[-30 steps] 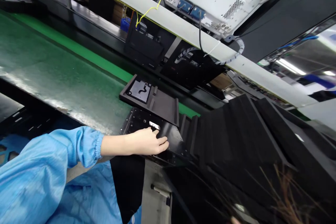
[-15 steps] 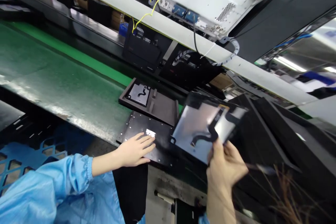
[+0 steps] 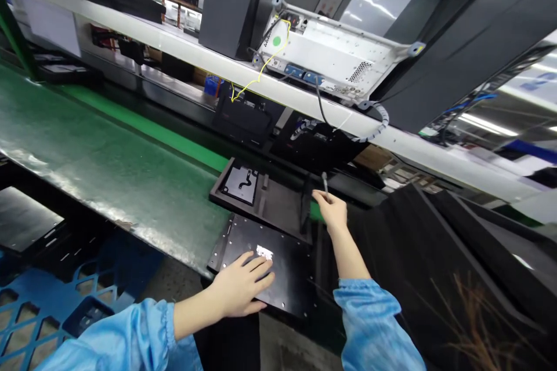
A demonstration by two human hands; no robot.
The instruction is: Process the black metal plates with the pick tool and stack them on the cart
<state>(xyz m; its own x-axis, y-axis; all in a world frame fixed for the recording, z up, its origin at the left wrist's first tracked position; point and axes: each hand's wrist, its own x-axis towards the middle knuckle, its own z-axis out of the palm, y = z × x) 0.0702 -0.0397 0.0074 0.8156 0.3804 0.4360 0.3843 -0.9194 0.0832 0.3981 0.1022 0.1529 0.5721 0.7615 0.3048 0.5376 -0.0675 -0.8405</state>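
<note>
My left hand (image 3: 243, 285) lies flat, fingers spread, on a black rectangular plate (image 3: 287, 278) with small silver dots along its edges and a white label. Behind the plate is a dark foam tray (image 3: 278, 225). Its left compartment holds a display panel (image 3: 241, 184) with a silver back and a black ribbon cable. At the tray's right side, my right hand (image 3: 333, 208) pinches the edge of another display panel (image 3: 306, 203), seen nearly edge-on and tilted upright. A thin grey tool (image 3: 325, 179) also sticks up from the right hand; its kind is unclear.
The green bench top (image 3: 130, 156) stretches left. Black panels (image 3: 418, 243) stand at the right. A white shelf beam (image 3: 195, 58) crosses above, carrying a white instrument (image 3: 322, 52) with cables. Black units (image 3: 243, 116) stand underneath. A blue crate (image 3: 39, 319) is at lower left.
My right hand has moved forward and left with the display panel, from beside the black plate to the foam tray; the panel has turned edge-on. My left hand stays on the plate. The view has shifted upward.
</note>
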